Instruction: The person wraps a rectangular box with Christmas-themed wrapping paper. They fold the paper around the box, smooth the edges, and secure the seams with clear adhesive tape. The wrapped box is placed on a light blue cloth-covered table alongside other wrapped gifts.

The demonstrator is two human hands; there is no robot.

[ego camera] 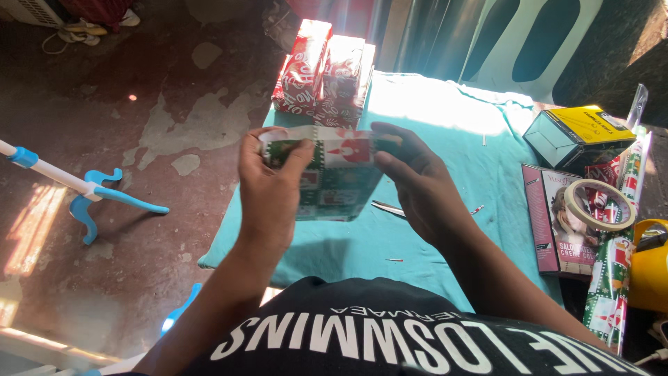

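I am holding a small box [334,177] in green and red holiday wrapping paper above the surface [445,132], which is covered in a teal cloth. My left hand [273,182] is closing its grip on the box's left end, thumb pressing a paper flap down along the top edge. My right hand [416,182] is gripping the right end, fingers curled over the fold. I judge I am creasing the end flaps, so the next move calls for tape to fix them. The tape roll [598,204] is lying to my right on a flat carton, with scissors [387,207] under the box and two wrapped red boxes [323,73] beyond.
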